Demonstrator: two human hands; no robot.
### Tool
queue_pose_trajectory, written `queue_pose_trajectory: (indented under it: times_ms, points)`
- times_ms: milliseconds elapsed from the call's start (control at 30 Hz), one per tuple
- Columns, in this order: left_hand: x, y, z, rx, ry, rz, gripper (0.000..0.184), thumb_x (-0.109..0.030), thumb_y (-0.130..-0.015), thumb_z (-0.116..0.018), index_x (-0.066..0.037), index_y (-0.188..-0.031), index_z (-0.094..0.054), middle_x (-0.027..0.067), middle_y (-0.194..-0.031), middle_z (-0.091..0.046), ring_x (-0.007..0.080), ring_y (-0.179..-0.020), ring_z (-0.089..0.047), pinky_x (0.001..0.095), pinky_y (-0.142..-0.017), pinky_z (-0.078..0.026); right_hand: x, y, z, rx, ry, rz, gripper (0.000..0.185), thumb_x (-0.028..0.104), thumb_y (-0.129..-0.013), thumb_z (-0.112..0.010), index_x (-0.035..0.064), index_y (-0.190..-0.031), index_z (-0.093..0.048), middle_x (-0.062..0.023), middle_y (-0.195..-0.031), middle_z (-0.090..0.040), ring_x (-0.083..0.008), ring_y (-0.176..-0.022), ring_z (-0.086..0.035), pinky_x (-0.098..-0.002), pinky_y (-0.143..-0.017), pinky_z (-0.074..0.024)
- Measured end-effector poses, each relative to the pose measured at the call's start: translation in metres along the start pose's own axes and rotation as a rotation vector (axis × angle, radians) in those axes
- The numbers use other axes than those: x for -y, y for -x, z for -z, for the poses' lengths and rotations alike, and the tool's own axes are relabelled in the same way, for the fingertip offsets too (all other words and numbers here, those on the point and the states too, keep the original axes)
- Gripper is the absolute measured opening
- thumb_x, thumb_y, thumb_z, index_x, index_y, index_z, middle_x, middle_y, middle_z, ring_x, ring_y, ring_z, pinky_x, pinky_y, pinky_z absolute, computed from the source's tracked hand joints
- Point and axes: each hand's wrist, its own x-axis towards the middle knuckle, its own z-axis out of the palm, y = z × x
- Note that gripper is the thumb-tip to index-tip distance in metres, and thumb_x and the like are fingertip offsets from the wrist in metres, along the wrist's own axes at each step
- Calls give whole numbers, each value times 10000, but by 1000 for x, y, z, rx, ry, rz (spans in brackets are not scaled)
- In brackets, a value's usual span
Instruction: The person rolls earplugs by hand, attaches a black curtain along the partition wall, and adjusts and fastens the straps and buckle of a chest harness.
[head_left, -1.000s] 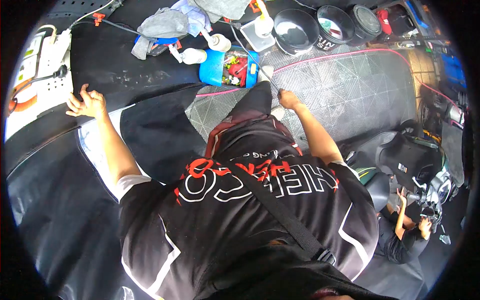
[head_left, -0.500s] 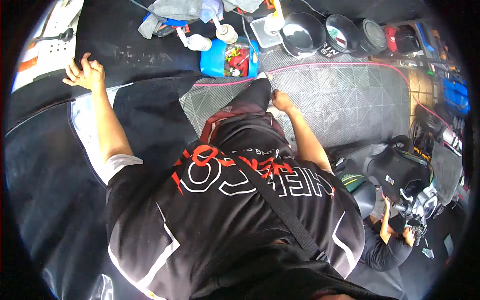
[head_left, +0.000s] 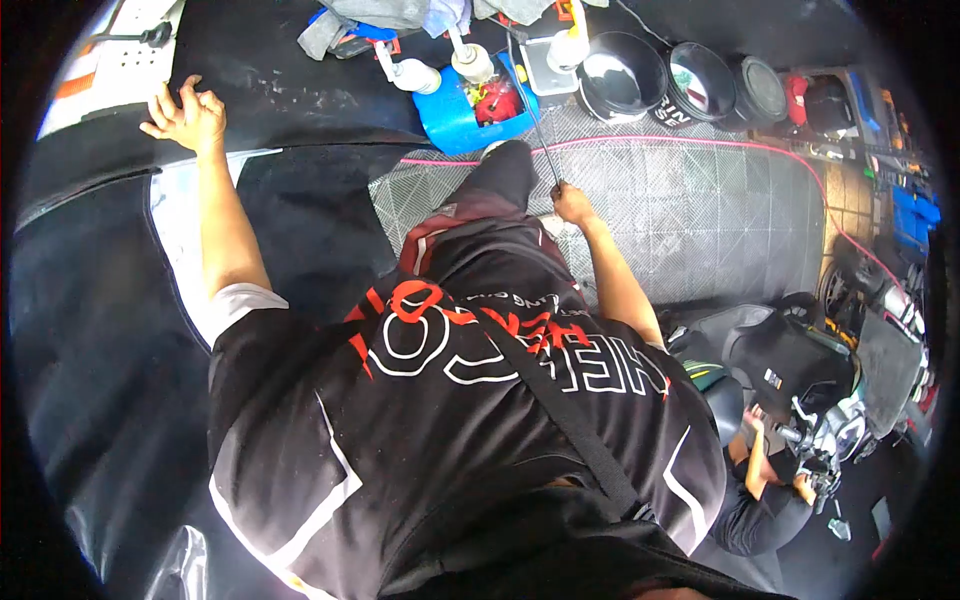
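Right grip (head_left: 573,204) wrapped round dark cable (head_left: 547,154), straight-ish, likely to clear blue bin (head_left: 443,120) by far edge of grey mat (head_left: 690,215). Left grip (head_left: 190,120) empty, splayed, maybe for balance.

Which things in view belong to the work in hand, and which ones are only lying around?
Probably in the work:
dark cord, held in the right hand
white socket panel, near the left hand; contact is not clear

Apparently just lying or standing about:
blue container
black bucket
pink hose
grey cloth
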Motion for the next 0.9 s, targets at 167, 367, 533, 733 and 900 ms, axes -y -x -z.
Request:
queue_pose_trajectory:
  times_ms: [167, 367, 533, 733, 900]
  points:
    - [-2, -1, 2, -18, 42, 18, 163, -271, -789, -595, -342, -842, -732, 62, -1422, -473, 257, -1352, -386, 594, -1193, -69, 11, -5, -4, 66, 39, -7, 309, 251, -918, -564, -10, -1055, -654, -282, -1045, -684, -434, -1055, -644, -504, -942, -489]
    - [2, 4, -4, 1, 79, 19, 232, -398, -908, -518, -333, -904, -741, 87, -1430, -424, 280, -1385, -340, 630, -1169, -89, 12, -12, -25, -67, -5, -52, 336, 294, -922, -558, -16, -1010, -650, -314, -997, -673, -461, -990, -650, -543, -907, -493]
    - [-1, 1, 3, -18, 99, 17, 262, -385, -932, -494, -317, -894, -744, 103, -1425, -429, 284, -1384, -346, 613, -1179, -83, 4, -28, -35, 43, 18, 13, 344, 287, -943, -502, -1, -1075, -636, -317, -1018, -673, -486, -968, -655, -552, -892, -514]
    - [-4, 3, 0, -76, 144, 40, 216, -259, -809, -546, -304, -869, -749, 99, -1431, -465, 287, -1371, -378, 576, -1209, -33, -3, -25, -51, 9, -8, 37, 382, 334, -933, -523, -5, -1072, -628, -299, -947, -684, -487, -942, -657, -544, -869, -521]
    - [-10, 3, -1, -140, 201, 52, 354, -384, -923, -421, -314, -865, -764, 77, -1447, -459, 283, -1370, -378, 564, -1212, -39, 10, -17, -39, 105, 20, -28, 392, 342, -931, -540, -18, -1068, -612, -324, -1110, -644, -491, -1029, -625, -550, -895, -492]
